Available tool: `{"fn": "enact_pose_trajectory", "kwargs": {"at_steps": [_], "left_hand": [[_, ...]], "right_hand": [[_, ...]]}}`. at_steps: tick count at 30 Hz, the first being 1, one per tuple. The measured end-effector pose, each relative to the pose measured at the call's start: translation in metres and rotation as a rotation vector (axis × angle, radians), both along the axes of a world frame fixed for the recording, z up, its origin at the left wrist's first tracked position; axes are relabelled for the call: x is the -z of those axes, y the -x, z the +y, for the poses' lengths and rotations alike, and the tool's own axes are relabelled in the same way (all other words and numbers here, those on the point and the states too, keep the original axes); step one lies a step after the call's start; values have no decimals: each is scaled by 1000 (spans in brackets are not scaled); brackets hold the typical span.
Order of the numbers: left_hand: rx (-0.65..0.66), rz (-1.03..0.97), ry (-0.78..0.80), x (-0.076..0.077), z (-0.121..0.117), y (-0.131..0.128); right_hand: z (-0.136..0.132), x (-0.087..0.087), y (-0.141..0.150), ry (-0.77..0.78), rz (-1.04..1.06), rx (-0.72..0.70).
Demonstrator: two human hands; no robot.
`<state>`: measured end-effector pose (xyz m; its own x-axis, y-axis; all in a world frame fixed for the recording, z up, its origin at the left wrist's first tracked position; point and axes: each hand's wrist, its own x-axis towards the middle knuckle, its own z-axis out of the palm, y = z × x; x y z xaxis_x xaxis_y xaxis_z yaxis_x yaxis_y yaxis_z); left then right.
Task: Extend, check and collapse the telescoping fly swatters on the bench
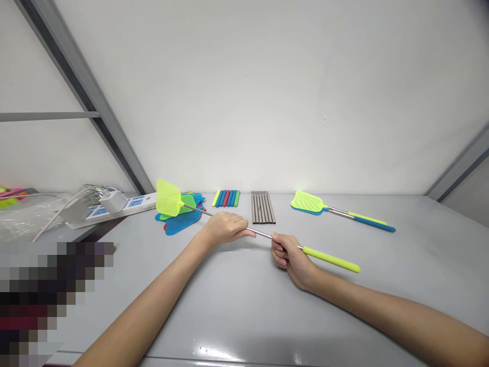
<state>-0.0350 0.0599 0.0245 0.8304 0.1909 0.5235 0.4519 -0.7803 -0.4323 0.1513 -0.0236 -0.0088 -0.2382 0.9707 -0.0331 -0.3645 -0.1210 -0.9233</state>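
Observation:
A yellow-green fly swatter (168,198) is held above the table by its extended metal rod, its mesh head to the left and its yellow-green grip to the right. My left hand (225,228) is closed round the rod near its middle. Farther right along the same rod, just short of the grip, my right hand (291,259) is closed too. Behind the held head lies a pile of loose mesh heads (182,223), mostly blue, partly covered by it.
Several coloured grips (228,198) lie side by side near the wall, with a row of metal tubes (263,208) beside them. Two whole swatters (307,202) lie stacked at right. A power strip (130,205), charger (113,201) and plastic bag (30,219) are at left.

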Motion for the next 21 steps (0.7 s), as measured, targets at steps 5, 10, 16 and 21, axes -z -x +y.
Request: {"fn": "enact_pose_trajectory", "kwargs": {"at_steps": [5, 10, 16, 21], "left_hand": [[3, -8, -17, 0, 1, 2], [10, -20, -28, 2, 3, 5], [22, -30, -37, 2, 6, 7], [36, -36, -49, 3, 9, 10]], "right_hand": [[0, -1, 0, 0, -1, 7], [0, -1, 0, 1, -8, 8], [1, 1, 0, -3, -11, 12], [2, 0, 0, 2, -13, 9]]}}
